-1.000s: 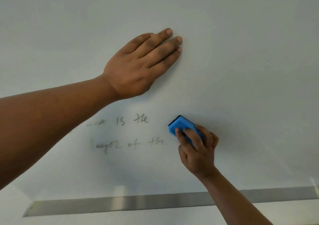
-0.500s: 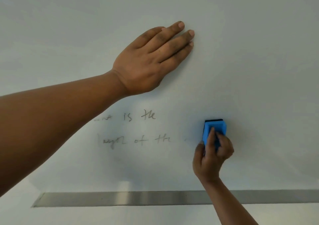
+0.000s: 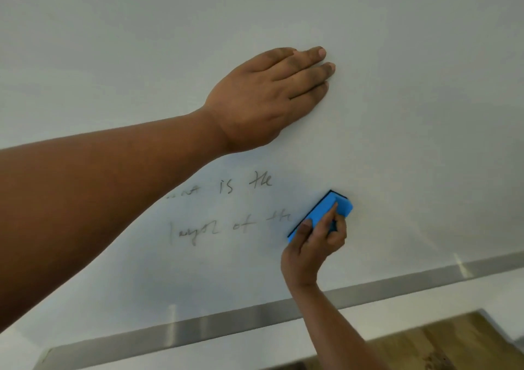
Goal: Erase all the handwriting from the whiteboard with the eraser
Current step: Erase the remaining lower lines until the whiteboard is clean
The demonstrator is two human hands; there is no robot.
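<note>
Left of my right hand point(image 3: 312, 244), which grips the blue eraser point(image 3: 326, 210), two faint lines of handwriting point(image 3: 226, 208) remain on the whiteboard point(image 3: 397, 114). Left hand point(image 3: 266, 97) flat, bracing. Best to sweep leftward, firm pressure, overlapping passes.

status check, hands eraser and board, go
Right hand grip shut on blue eraser, pressed to whiteboard. Left hand flat on board, open. Two lines of handwriting left of eraser. Nothing blocking.

I see a grey metal ledge point(image 3: 255, 317) running across below, a wooden floor point(image 3: 442, 341) at bottom right, and soft, even light.
</note>
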